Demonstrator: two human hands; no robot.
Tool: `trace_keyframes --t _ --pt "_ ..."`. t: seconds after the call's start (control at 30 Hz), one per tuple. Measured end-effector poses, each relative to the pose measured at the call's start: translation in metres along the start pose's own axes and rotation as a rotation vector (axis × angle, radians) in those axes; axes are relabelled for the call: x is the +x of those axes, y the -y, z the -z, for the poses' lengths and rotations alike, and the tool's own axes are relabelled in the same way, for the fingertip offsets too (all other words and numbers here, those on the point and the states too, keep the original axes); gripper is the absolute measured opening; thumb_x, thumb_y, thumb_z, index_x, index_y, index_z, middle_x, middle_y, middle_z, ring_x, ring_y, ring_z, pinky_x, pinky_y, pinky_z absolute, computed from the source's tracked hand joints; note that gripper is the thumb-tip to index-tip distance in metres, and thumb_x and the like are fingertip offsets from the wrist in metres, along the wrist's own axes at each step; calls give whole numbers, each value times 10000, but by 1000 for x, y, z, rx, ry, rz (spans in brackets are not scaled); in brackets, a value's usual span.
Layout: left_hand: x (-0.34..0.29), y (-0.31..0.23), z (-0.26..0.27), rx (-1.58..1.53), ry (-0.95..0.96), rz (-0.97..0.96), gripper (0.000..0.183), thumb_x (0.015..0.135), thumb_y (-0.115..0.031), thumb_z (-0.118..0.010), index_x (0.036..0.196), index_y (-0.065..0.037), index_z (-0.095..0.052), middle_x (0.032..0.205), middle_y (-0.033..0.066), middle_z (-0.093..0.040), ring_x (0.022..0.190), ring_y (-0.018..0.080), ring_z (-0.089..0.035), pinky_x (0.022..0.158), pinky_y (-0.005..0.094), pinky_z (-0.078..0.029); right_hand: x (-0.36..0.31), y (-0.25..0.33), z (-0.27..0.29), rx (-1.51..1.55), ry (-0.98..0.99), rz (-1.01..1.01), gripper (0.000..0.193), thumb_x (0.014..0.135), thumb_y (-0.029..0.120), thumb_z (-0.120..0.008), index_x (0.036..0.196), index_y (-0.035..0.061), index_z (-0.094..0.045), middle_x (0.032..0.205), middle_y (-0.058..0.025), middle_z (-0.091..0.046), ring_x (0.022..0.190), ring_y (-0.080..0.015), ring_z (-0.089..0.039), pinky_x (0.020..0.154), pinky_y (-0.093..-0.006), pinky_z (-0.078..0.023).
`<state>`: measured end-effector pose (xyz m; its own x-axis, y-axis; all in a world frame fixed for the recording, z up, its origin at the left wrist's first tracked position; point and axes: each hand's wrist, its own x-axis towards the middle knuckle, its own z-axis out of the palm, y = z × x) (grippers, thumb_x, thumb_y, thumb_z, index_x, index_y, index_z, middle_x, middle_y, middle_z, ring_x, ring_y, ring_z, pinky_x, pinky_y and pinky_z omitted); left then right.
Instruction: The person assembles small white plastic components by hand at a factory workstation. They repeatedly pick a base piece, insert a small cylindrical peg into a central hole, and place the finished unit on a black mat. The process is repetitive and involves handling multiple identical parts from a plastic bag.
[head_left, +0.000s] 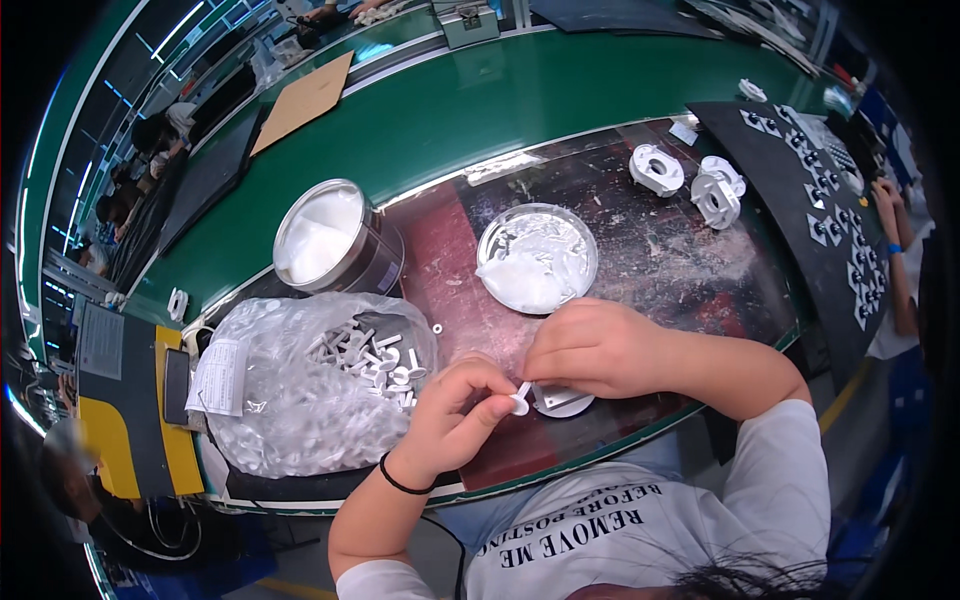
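Observation:
Between the thumb and forefinger of my left hand (460,408) is a small white plastic pin with a round flat head (520,403). My right hand (600,348) hovers close by, its fingers bent together over the stem of the pin; whether they grip anything is hidden. Under the right fingers, near the table's front edge, lies a round white part with a grey block on it (562,402), partly covered. Just beyond my right hand sits a shallow round metal dish (592,262) smeared with white paste. Left of my left hand, an open clear plastic bag (290,430) holds many similar white pins (385,365).
A metal can of white paste (375,262) stands behind the bag. White ring-shaped housings (656,172) lie at the far right, beside a black mat (770,190) bearing rows of small parts. A tiny white ring (437,328) rests on the worn red board. Another person's arm (900,270) shows at right.

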<state>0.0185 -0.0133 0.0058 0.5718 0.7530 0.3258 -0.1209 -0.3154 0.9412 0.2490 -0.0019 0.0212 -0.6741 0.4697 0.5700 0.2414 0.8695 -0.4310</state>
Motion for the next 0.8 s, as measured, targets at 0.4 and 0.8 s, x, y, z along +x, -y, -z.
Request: trace_keyframes --t 0.4,0.8 --pt "-4 18 6 54 -47 56 575 902 -96 -551 1390 -52 -249 952 99 -568 872 145 -529 809 280 -405 -11 -23 44 -115 -71 -307 154 766 127 -673 907 68 -656 842 -77 -628 812 -266 -592 721 -370 -479" --pt "-4 20 11 247 -54 69 540 844 -7 -576 1346 -28 -378 814 79 -616 752 131 -586 717 274 -469 -33 -66 45 -576 38 -405 105 754 135 -662 844 83 -667 815 -41 -611 852 -232 -577 759 -360 -451"
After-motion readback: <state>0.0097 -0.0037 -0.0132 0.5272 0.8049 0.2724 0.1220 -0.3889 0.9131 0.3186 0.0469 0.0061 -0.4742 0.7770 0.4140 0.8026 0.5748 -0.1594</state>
